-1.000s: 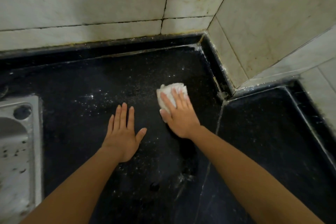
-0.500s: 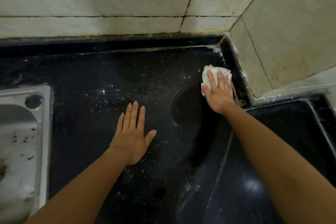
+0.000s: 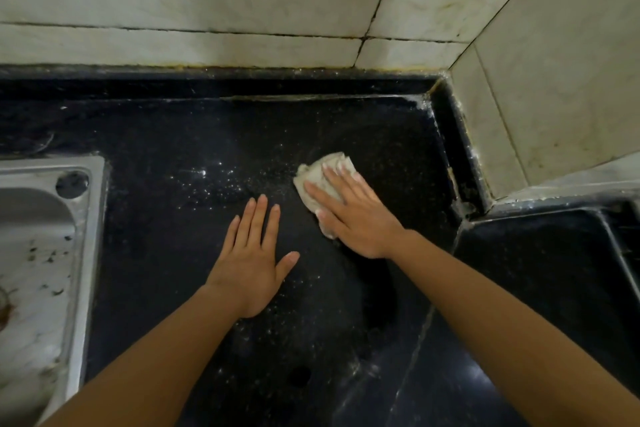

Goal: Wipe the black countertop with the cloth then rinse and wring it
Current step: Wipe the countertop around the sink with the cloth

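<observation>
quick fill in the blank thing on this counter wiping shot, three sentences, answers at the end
1. The right hand presses the cloth onto the countertop, whose colour is ____.
2. The left hand lies flat on the countertop and holds ____.
3. The steel sink is on the ____ side of both hands.

Missing words: black; nothing; left

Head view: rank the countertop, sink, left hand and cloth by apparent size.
1. black countertop
2. sink, though cropped by the frame
3. left hand
4. cloth, partly hidden under the right hand, so its rank is unsure
</observation>
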